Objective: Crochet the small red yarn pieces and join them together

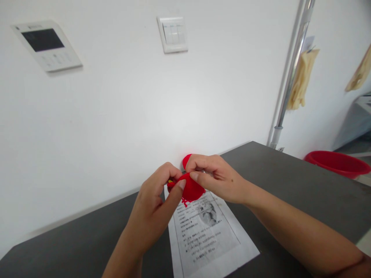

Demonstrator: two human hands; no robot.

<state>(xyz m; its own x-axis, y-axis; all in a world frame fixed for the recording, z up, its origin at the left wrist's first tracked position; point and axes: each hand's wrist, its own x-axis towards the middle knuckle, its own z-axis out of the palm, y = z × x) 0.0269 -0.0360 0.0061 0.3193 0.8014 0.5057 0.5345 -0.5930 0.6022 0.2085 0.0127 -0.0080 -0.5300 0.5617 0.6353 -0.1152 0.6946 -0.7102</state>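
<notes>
The soft red fabric piece (pixel 195 188) is over the white printed paper sheet (pixel 214 247), near the far edge of the dark grey worktop (pixel 290 185); I see left hand (pixel 155 199) and right hand (pixel 222 178) pinching it, best kept light.

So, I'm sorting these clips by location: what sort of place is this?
Likely a home, perhaps its utility corner: there's a wall panel with a dark screen, like an intercom, a light switch, and a red basin beyond the dark table.
</notes>
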